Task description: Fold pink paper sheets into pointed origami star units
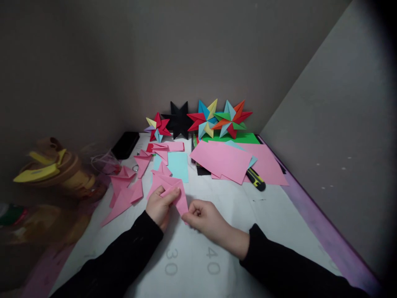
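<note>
Above the middle of the white table, a folded piece of pink paper (179, 200) is held between both hands. My left hand (161, 205) is closed on its left part, with the thumb pressed on top. At the lower right corner, my right hand (203, 217) pinches the paper between thumb and finger, the other fingers curled. Just behind the held piece lie more folded pink pieces (161, 169) and a light blue paper sheet (178, 165). To the left of my left hand lies a group of folded pink pieces (125, 194).
Paper stars in mixed colours (207, 120) and a black star (180, 121) lean against the wall. Pink sheets (223, 159) lie at the back right, beside a yellow and black cutter (257, 180). A black phone (125, 145) lies back left, near a brown container (66, 169).
</note>
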Demonstrator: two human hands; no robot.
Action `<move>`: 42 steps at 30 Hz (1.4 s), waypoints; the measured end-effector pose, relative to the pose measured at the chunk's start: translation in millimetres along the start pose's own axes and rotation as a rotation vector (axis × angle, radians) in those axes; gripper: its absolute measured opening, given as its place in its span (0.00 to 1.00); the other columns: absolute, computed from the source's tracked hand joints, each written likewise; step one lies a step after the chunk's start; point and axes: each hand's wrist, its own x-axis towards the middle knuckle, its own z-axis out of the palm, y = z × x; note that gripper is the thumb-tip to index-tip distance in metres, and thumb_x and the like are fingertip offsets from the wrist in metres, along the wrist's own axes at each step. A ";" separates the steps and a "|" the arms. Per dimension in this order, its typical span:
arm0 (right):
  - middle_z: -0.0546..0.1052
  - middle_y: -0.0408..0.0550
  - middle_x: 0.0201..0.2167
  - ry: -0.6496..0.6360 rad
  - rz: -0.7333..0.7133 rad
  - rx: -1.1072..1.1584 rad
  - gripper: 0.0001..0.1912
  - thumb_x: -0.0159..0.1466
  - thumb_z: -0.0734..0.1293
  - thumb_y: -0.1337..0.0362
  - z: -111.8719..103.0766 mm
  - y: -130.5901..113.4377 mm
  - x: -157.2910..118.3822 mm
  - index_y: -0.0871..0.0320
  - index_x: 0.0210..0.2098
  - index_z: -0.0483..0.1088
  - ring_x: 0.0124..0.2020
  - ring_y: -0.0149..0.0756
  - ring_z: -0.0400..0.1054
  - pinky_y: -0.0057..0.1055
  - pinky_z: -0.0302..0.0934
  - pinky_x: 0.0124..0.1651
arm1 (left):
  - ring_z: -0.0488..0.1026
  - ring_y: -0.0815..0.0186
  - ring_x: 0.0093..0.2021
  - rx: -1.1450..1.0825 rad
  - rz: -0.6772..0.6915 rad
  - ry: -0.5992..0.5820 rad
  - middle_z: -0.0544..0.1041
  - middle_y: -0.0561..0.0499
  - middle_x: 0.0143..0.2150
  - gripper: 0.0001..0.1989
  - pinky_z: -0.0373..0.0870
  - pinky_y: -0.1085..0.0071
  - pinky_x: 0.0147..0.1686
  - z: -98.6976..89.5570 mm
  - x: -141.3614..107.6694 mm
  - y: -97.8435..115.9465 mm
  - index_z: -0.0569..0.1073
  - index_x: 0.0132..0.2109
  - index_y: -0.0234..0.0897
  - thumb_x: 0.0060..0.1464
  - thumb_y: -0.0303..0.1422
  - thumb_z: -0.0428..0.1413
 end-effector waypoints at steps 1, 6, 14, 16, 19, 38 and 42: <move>0.68 0.38 0.16 -0.008 0.000 -0.006 0.10 0.56 0.67 0.63 0.8 1.3 -0.3 0.57 0.21 0.62 0.18 0.26 0.60 0.22 0.51 0.21 | 0.72 0.71 0.25 -0.003 0.003 0.015 0.78 0.52 0.25 0.18 0.68 0.77 0.26 -0.4 1.8 1.0 0.75 0.32 0.30 0.32 0.32 0.71; 0.65 0.37 0.15 -0.085 0.009 -0.022 0.11 0.55 0.67 0.63 3.7 5.0 -4.9 0.58 0.20 0.63 0.18 0.26 0.58 0.23 0.49 0.21 | 0.73 0.71 0.26 -0.025 0.041 0.067 0.78 0.51 0.26 0.17 0.69 0.78 0.27 -7.0 13.1 8.1 0.75 0.32 0.30 0.33 0.31 0.71; 0.62 0.37 0.21 0.118 -0.201 0.190 0.12 0.58 0.67 0.57 -14.7 1.1 4.4 0.57 0.26 0.62 0.23 0.27 0.55 0.25 0.51 0.27 | 0.73 0.68 0.28 0.195 -0.048 -0.091 0.79 0.49 0.29 0.16 0.69 0.73 0.31 -13.8 8.8 7.9 0.76 0.34 0.30 0.38 0.34 0.69; 0.65 0.40 0.27 0.156 -0.237 0.266 0.11 0.58 0.67 0.57 -18.5 -1.0 7.1 0.57 0.34 0.63 0.27 0.29 0.59 0.26 0.54 0.31 | 0.72 0.66 0.29 0.325 -0.075 -0.198 0.79 0.47 0.29 0.16 0.67 0.72 0.32 -12.1 2.9 4.2 0.77 0.35 0.30 0.40 0.36 0.68; 0.65 0.40 0.25 0.108 -0.213 0.259 0.11 0.59 0.67 0.56 -20.0 -3.4 7.3 0.58 0.31 0.64 0.27 0.30 0.59 0.27 0.54 0.31 | 0.70 0.66 0.29 0.496 -0.057 -0.329 0.77 0.48 0.29 0.16 0.64 0.72 0.31 -10.2 -3.4 1.8 0.78 0.35 0.30 0.45 0.40 0.64; 0.59 0.37 0.18 -0.011 -0.060 0.268 0.15 0.56 0.68 0.58 -28.0 -7.1 4.6 0.59 0.21 0.62 0.21 0.25 0.50 0.25 0.44 0.23 | 0.63 0.70 0.19 0.728 0.096 -0.294 0.72 0.51 0.17 0.16 0.56 0.76 0.20 -9.0 -0.8 27.8 0.73 0.18 0.36 0.44 0.41 0.62; 0.58 0.34 0.15 0.159 -0.050 0.515 0.16 0.55 0.70 0.56 -31.7 0.2 12.6 0.59 0.23 0.62 0.17 0.23 0.47 0.24 0.40 0.20 | 0.69 0.68 0.21 0.606 0.161 -0.053 0.77 0.47 0.21 0.17 0.58 0.77 0.19 -22.4 12.6 30.4 0.74 0.24 0.34 0.44 0.45 0.62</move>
